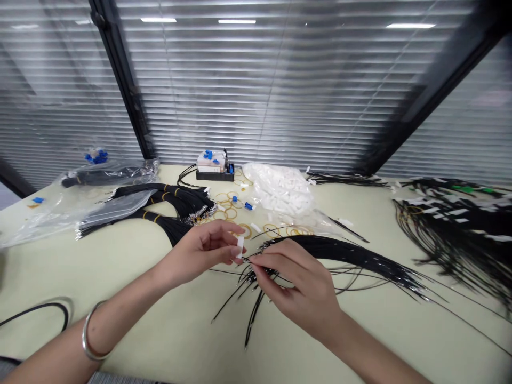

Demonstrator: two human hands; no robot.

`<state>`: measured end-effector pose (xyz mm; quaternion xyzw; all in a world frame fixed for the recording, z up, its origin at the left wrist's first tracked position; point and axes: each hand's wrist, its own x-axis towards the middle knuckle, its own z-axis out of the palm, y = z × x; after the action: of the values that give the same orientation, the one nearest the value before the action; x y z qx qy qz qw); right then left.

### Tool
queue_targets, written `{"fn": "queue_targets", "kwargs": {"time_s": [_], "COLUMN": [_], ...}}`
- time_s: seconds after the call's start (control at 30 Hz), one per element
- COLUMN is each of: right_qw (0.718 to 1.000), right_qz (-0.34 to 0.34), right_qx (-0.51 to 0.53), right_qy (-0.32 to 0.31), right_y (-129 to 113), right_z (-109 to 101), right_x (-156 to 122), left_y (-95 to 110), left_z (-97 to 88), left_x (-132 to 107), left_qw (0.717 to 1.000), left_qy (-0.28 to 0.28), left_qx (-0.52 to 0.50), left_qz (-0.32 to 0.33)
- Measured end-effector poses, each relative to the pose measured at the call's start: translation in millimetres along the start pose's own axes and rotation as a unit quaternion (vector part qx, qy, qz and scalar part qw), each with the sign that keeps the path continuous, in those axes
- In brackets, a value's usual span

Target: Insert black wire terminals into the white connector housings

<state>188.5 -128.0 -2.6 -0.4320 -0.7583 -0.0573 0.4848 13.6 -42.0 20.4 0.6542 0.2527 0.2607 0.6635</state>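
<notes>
My left hand (204, 248) pinches a small white plastic connector (240, 246) between thumb and fingers. My right hand (298, 282) pinches the end of a thin black wire (250, 260) and holds it against the connector. Under my right hand lies a loose bundle of black wires (360, 256) with metal-tipped ends, fanned across the pale table (160, 320). A silver bangle (88, 333) sits on my left wrist.
Bundled black wires with yellow bands (176, 205) and clear plastic bags (100, 205) lie at the left. A bag of white connectors (284, 189), rubber bands (228, 208) and a small black box (214, 165) sit behind. More tangled labelled wires (456, 224) fill the right. Window blinds stand beyond.
</notes>
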Motion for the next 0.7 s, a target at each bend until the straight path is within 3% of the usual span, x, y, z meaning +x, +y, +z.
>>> {"fn": "queue_targets", "kwargs": {"time_s": [0.2,0.4,0.57,0.7], "right_qw": [0.999,0.991,0.998,1.000], "right_qz": [0.033,0.106,0.053,0.011], "right_qx": [0.031,0.073,0.022,-0.017], "right_qy": [-0.004,-0.022,0.016,0.010], "right_y": [-2.5,6.3,12.2,12.3], "right_z": [-3.2,-10.6,-14.2,-10.6], "right_x": [3.5,10.2,10.2,5.8], "left_y": [-3.1,-4.6,-3.3,-0.6], "left_z": [-0.2,-1.8,-1.3,0.5], "left_x": [0.6,0.3,-1.5,-1.7], "left_qw": [1.000,0.999,0.995,0.982], "left_qy": [-0.003,-0.031,-0.011,0.029], "left_qx": [-0.014,-0.020,0.099,0.182], "left_qz": [0.003,-0.018,0.016,0.047]}}
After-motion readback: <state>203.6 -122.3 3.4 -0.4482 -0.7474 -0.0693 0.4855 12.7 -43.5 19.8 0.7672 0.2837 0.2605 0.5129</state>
